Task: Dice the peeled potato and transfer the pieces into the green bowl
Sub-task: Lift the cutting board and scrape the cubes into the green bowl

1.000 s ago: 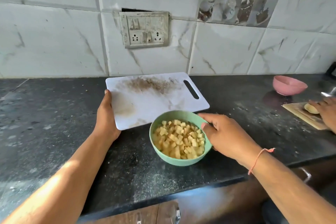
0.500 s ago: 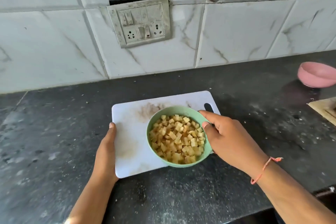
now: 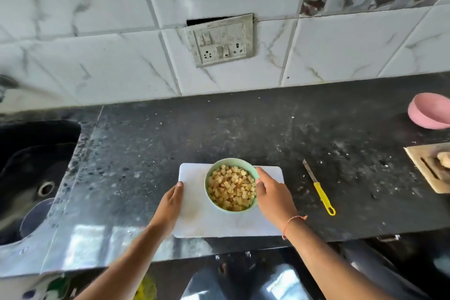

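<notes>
My right hand (image 3: 272,192) grips the green bowl (image 3: 230,184) by its right rim, thumb hooked over the edge and the fingers wrapped down the outer wall. The bowl sits over the white cutting board (image 3: 194,221), toward its far half; I cannot tell whether its base rests on the board or is held just above it. The bowl is heaped with potato pieces (image 3: 231,190), small pale-yellow cubes that fill it nearly to the rim.

My left hand (image 3: 170,204) lies against the board's left edge, fingers together and stretched along the side, the thumb tip resting on the top surface near the far left corner. It is flat, grasping nothing more than that edge.

The board lies on the dark speckled table (image 3: 243,129), close to its front edge. To the right of the board, apart from it, a knife (image 3: 319,189) with a yellow handle lies on the table, blade pointing away from me. Further right, at the frame's edge, a wooden board (image 3: 428,168) carries a pale lump I cannot make out clearly, and a pink bowl (image 3: 428,114) stands beyond it. A dark sink (image 3: 36,153) is set into the table on my left. On the tiled wall behind hangs a switch plate (image 3: 220,40).
</notes>
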The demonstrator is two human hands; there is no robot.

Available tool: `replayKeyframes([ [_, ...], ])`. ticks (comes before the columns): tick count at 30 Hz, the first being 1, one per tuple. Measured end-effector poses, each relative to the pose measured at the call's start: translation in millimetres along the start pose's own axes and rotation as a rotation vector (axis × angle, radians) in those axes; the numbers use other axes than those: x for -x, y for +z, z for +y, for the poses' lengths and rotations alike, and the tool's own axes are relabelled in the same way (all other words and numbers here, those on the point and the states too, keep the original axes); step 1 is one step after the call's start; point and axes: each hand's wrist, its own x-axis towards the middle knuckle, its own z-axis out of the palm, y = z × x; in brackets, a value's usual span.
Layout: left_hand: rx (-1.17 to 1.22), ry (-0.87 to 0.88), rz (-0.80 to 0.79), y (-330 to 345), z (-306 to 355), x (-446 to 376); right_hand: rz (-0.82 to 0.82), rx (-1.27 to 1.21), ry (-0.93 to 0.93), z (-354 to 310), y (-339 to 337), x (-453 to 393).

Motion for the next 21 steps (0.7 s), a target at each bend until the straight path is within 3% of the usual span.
replayKeyframes([
  [6, -0.195, 0.065, 0.220, 18.1, -21.1, 1.0, -0.048, -0.001, 0.063, 6.3, 6.1, 1.8],
  [12, -0.082, 0.044, 0.331, 42.8, -37.9, 7.5, -0.049, 0.018, 0.041, 16.5, 3.7, -9.4],
  [18, -0.214, 0.206, 0.365, 45.6, -36.5, -6.1, -0.127, 0.065, 0.061, 34.3, 6.2, -13.9],
  [21, -0.219, 0.288, 0.235, 46.5, -23.4, -4.4, -0.143, 0.074, 0.044, 38.2, 8.2, -12.8],
])
